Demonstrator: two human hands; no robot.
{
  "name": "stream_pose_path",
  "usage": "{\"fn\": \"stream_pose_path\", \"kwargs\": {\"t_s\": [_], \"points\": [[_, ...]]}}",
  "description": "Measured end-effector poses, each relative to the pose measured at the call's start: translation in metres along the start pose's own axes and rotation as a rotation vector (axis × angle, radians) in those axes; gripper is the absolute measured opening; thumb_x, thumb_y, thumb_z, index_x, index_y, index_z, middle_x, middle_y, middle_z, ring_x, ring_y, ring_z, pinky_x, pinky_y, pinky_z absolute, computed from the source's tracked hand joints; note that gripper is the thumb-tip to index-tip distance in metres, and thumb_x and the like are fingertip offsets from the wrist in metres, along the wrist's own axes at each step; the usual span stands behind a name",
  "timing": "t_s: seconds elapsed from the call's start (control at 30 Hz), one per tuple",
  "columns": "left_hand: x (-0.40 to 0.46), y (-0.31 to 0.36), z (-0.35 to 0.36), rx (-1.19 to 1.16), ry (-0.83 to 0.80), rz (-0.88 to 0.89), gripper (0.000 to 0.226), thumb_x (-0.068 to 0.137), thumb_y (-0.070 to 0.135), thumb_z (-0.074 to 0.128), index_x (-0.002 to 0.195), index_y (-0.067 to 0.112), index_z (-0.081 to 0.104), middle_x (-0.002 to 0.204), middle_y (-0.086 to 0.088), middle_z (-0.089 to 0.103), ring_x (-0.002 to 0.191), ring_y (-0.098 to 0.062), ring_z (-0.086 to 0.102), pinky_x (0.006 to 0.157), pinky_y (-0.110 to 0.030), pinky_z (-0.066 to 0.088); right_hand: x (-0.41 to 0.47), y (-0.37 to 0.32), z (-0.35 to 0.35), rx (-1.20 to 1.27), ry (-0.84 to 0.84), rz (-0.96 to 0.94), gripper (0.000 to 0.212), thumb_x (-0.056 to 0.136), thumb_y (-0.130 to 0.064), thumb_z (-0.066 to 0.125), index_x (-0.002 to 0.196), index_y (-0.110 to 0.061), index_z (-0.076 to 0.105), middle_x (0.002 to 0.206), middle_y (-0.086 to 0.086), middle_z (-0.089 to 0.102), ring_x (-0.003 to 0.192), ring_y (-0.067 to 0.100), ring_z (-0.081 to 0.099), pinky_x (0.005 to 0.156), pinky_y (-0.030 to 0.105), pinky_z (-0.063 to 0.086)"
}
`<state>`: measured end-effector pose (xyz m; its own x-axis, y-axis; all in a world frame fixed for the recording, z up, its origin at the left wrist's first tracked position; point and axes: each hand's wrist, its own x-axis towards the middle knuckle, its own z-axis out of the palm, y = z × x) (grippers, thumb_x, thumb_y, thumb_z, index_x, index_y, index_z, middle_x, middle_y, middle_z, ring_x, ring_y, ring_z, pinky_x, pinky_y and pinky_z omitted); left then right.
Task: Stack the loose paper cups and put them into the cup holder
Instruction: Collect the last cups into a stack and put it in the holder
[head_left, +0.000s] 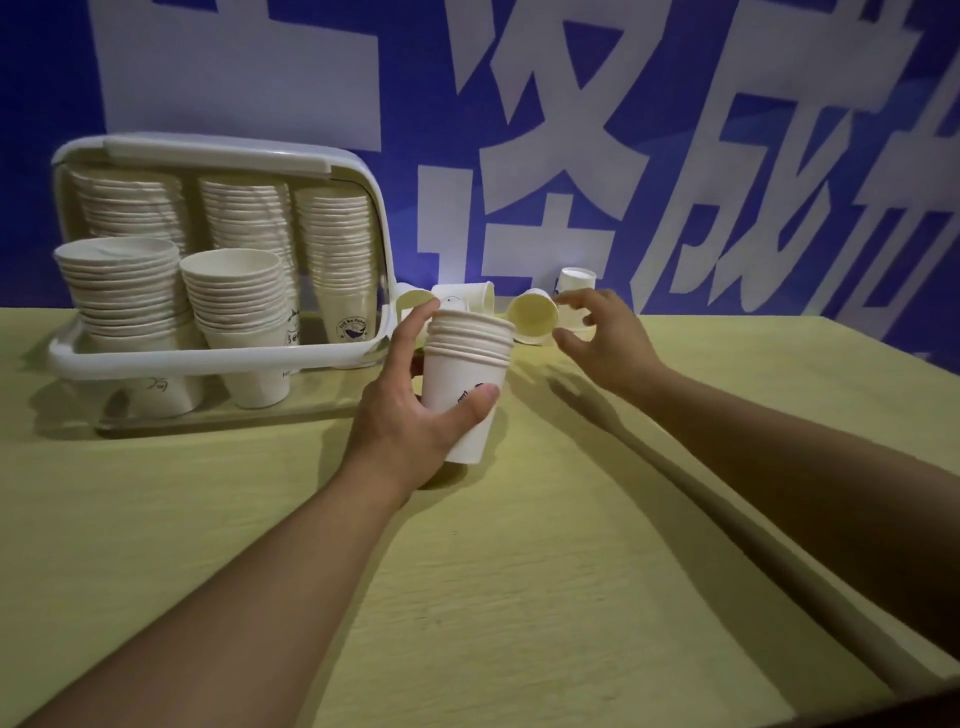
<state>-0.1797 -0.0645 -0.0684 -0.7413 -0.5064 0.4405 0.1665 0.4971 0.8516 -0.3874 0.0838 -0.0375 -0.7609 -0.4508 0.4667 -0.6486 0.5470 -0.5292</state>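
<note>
My left hand grips a short stack of white paper cups upright above the middle of the yellow table. My right hand hovers just right of it with fingers spread and loosely bent, holding nothing, close to a loose cup lying on its side with its mouth toward me. More loose cups lie behind: one on its side, another by the holder, and one near the wall. The white cup holder stands at the left with several tall stacks in it.
A blue wall with large white characters rises right behind the table's far edge. The table's right edge runs diagonally at the right. The yellow tabletop stretches toward me under both forearms.
</note>
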Motion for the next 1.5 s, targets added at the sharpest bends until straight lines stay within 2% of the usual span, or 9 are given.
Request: {"fn": "stream_pose_path", "kwargs": {"t_s": [0.13, 0.4, 0.57, 0.7, 0.87, 1.07, 1.2, 1.37, 1.5], "points": [[0.005, -0.005, 0.000, 0.003, 0.011, -0.003, 0.083, 0.077, 0.052, 0.078, 0.142, 0.062, 0.028, 0.131, 0.009, 0.055, 0.108, -0.001, 0.055, 0.084, -0.044, 0.059, 0.052, 0.039, 0.007, -0.241, 0.007, 0.058, 0.059, 0.093, -0.029, 0.069, 0.146, -0.027, 0.044, 0.151, 0.005, 0.041, 0.135, 0.029, 0.041, 0.107, 0.044, 0.042], [0.012, -0.010, 0.000, -0.051, 0.011, -0.040, 0.085, 0.063, 0.064, 0.073, 0.136, 0.071, 0.030, 0.125, 0.018, 0.059, 0.110, -0.005, 0.060, 0.082, -0.044, 0.060, 0.105, 0.064, 0.032, -0.343, 0.029, 0.064, 0.056, 0.094, -0.024, 0.068, 0.144, -0.025, 0.043, 0.150, 0.007, 0.040, 0.130, 0.032, 0.041, 0.102, 0.044, 0.045], [0.012, -0.010, 0.001, -0.072, 0.007, -0.047, 0.085, 0.058, 0.067, 0.071, 0.133, 0.071, 0.032, 0.119, 0.025, 0.058, 0.107, -0.002, 0.060, 0.081, -0.041, 0.060, 0.101, 0.061, 0.025, -0.238, 0.200, 0.050, 0.032, 0.095, -0.024, 0.067, 0.124, -0.012, 0.060, 0.147, 0.005, 0.044, 0.129, 0.026, 0.044, 0.104, 0.034, 0.041], [0.011, -0.009, 0.001, -0.068, 0.004, -0.036, 0.084, 0.064, 0.061, 0.075, 0.136, 0.068, 0.032, 0.124, 0.031, 0.052, 0.113, -0.002, 0.056, 0.084, -0.035, 0.056, 0.072, 0.047, 0.004, -0.167, 0.190, 0.006, 0.036, 0.095, -0.030, 0.067, 0.126, -0.014, 0.061, 0.152, 0.001, 0.043, 0.135, 0.023, 0.042, 0.106, 0.032, 0.039], [0.008, -0.008, 0.000, -0.088, 0.004, -0.017, 0.082, 0.077, 0.049, 0.081, 0.141, 0.061, 0.033, 0.126, 0.023, 0.051, 0.111, 0.003, 0.053, 0.075, -0.026, 0.052, 0.004, 0.013, -0.023, 0.190, 0.242, 0.113, 0.030, 0.092, -0.031, 0.070, 0.113, -0.020, 0.051, 0.121, -0.002, 0.055, 0.109, 0.019, 0.059, 0.089, 0.029, 0.056], [0.000, -0.002, -0.003, -0.120, 0.010, -0.015, 0.076, 0.083, 0.040, 0.077, 0.141, 0.061, 0.032, 0.136, 0.012, 0.046, 0.112, -0.005, 0.053, 0.074, -0.030, 0.054, -0.064, -0.012, -0.026, 0.259, -0.036, 0.186, 0.060, 0.092, -0.028, 0.070, 0.139, -0.026, 0.033, 0.134, -0.001, 0.050, 0.110, 0.018, 0.059, 0.074, 0.025, 0.059], [0.000, -0.001, -0.004, -0.117, 0.018, -0.020, 0.075, 0.084, 0.040, 0.076, 0.141, 0.061, 0.032, 0.138, 0.011, 0.044, 0.116, -0.015, 0.052, 0.075, -0.031, 0.053, -0.063, -0.021, -0.035, 0.034, -0.129, 0.109, 0.068, 0.086, -0.035, 0.076, 0.142, -0.029, 0.038, 0.137, -0.002, 0.052, 0.112, 0.016, 0.057, 0.086, 0.031, 0.057], [-0.001, 0.000, -0.005, -0.089, 0.002, 0.000, 0.082, 0.082, 0.044, 0.078, 0.146, 0.058, 0.029, 0.130, 0.015, 0.044, 0.103, 0.009, 0.048, 0.070, -0.021, 0.046, -0.041, -0.039, -0.039, -0.106, -0.397, -0.034, 0.078, 0.089, -0.035, 0.074, 0.151, -0.036, 0.027, 0.150, 0.001, 0.044, 0.111, 0.012, 0.052, 0.079, 0.020, 0.049], [-0.002, 0.002, -0.006, -0.077, 0.003, -0.003, 0.079, 0.085, 0.042, 0.075, 0.146, 0.057, 0.028, 0.127, 0.015, 0.043, 0.099, 0.012, 0.045, 0.068, -0.020, 0.045, -0.023, -0.052, -0.034, -0.223, -0.660, -0.101, 0.076, 0.092, -0.034, 0.070, 0.152, -0.041, 0.024, 0.148, -0.003, 0.043, 0.122, 0.014, 0.050, 0.099, 0.035, 0.049]]}}
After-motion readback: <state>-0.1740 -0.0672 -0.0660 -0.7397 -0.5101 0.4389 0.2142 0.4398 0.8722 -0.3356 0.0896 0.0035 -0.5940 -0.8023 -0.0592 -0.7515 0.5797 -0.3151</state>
